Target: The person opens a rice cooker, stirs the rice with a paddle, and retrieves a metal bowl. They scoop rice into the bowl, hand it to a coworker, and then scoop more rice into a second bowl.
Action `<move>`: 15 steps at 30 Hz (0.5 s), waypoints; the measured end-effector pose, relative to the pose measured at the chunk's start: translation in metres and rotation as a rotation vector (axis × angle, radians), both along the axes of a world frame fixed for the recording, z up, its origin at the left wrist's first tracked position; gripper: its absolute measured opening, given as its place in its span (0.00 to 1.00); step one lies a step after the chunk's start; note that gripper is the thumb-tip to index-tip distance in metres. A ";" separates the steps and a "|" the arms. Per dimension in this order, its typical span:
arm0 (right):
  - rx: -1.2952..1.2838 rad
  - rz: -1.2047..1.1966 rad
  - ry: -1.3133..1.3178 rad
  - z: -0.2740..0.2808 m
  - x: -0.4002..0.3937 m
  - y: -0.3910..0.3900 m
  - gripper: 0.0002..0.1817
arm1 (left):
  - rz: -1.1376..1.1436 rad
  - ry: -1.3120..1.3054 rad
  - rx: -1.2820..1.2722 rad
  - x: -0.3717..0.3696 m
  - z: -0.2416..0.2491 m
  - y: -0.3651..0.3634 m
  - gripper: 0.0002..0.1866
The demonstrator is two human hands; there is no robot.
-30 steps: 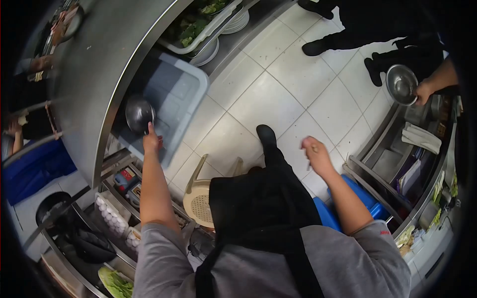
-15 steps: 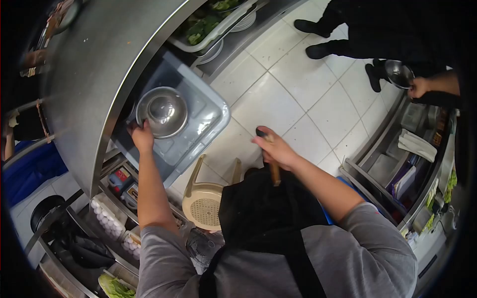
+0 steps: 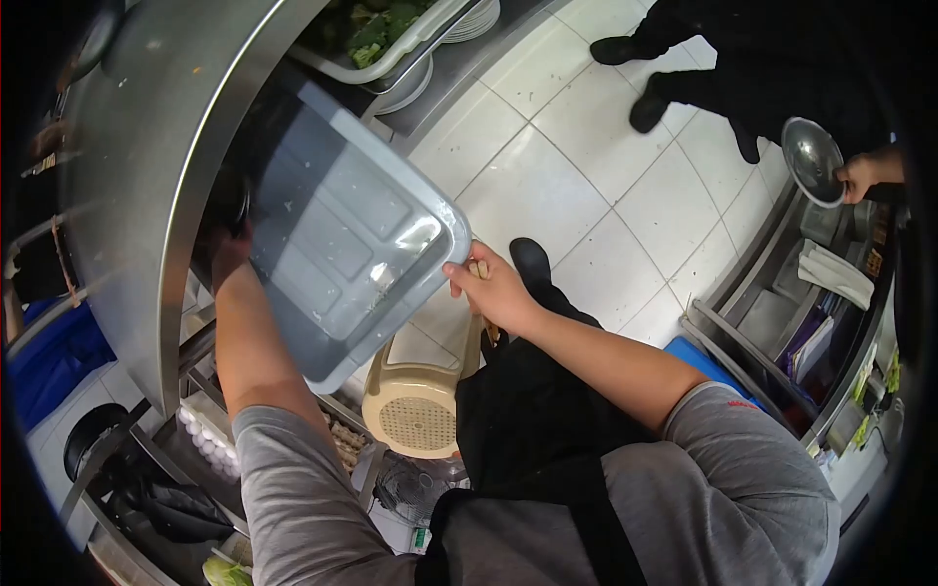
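Note:
A grey plastic tub (image 3: 430, 190) sits tilted half under the steel counter, with water drops on its bottom. My right hand (image 3: 493, 288) is closed at the tub's near right corner, and a wooden handle (image 3: 489, 332) shows in and below its fingers. My left hand (image 3: 230, 244) reaches into the dark under the counter, at the left of the tub. Its fingers are hidden in shadow, beside a dark rounded metal thing (image 3: 230, 195).
The steel counter (image 3: 147, 127) curves along the left. A beige stool (image 3: 415, 410) stands below the tub. At the upper right a co-worker in black holds a metal bowl (image 3: 813, 161). Egg trays (image 3: 207, 435) lie lower left; open drawers (image 3: 772, 322) are at the right.
The metal bowl has left the tub, and my left hand has moved left under the counter. My right hand has come to the tub's corner. The co-worker's bowl has tilted.

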State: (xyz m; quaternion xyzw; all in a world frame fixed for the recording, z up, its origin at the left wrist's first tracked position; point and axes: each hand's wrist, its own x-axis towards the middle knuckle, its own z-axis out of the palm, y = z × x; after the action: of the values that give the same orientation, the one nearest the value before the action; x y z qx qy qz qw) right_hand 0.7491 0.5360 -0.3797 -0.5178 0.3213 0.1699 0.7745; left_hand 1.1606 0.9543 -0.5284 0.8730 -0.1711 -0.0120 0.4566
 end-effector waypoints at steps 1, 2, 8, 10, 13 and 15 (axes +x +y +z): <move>-0.028 -0.002 0.002 0.002 -0.004 0.000 0.14 | -0.008 0.006 0.003 0.000 -0.001 -0.003 0.18; -0.024 -0.009 0.006 0.003 -0.007 0.003 0.14 | 0.435 0.401 -0.402 -0.004 0.000 -0.004 0.18; -0.046 -0.309 -0.030 0.002 0.047 0.018 0.17 | 0.800 0.838 -0.676 -0.166 0.140 -0.099 0.11; -0.151 0.029 -0.142 0.012 0.074 -0.003 0.21 | 0.770 0.899 -0.604 -0.227 0.187 -0.111 0.10; -0.464 0.007 -0.189 0.019 0.056 -0.028 0.24 | 0.621 0.872 -0.624 -0.312 0.247 -0.127 0.12; -0.470 0.128 -0.131 0.051 -0.005 -0.059 0.21 | 0.492 0.865 -0.567 -0.362 0.270 -0.132 0.13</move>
State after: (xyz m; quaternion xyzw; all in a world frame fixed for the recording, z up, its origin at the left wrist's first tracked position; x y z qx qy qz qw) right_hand 0.7436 0.4772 -0.3290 -0.7129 0.2677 0.1055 0.6395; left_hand 0.7986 0.8219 -0.2579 0.6460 0.2429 -0.2151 0.6909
